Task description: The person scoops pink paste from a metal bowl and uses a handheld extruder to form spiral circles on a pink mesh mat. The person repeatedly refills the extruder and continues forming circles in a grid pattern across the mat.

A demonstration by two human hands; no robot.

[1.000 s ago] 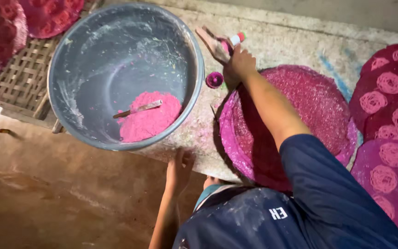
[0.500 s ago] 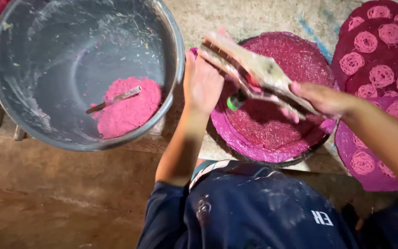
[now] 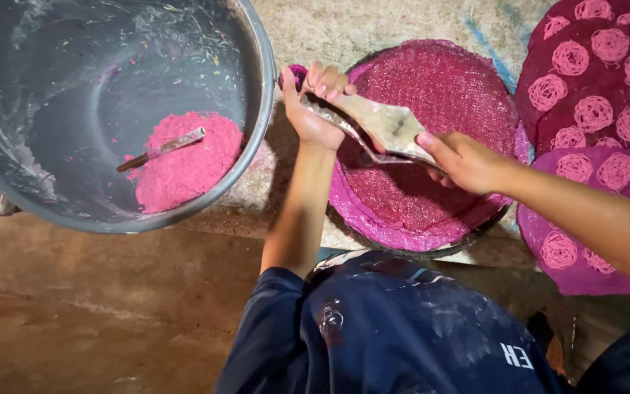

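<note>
Over round pink woven tray [image 3: 468, 95], both hands on one wooden press tool [image 3: 380, 124]. Left hand [image 3: 313, 109] wrapped round tool's far end, fingers curled over top edge, palm underneath. Right hand [image 3: 464, 162] closed on near end, thumb laid along upper face. Tool held level, clear of tray surface, smeared pale, tapered toward both ends. Small purple piece [image 3: 297, 71] peeking out behind left hand; couldn't tell whether gripped or just beside.

Left of hands, well apart: large grey basin [image 3: 260, 95], inside streaked white. Lump of pink dough [image 3: 191, 164] on basin floor, metal-bladed spatula [image 3: 160, 149] stuck into it, handle pointing left.

Right of tray: darker mats [image 3: 592, 146] carrying pink noodle coils [image 3: 588, 113], overlapping each other, nearest one touching tray's rim.

Below: dark blue shirt [image 3: 402, 328], white smudges on it. Brown floor [image 3: 74, 321] bottom left.
</note>
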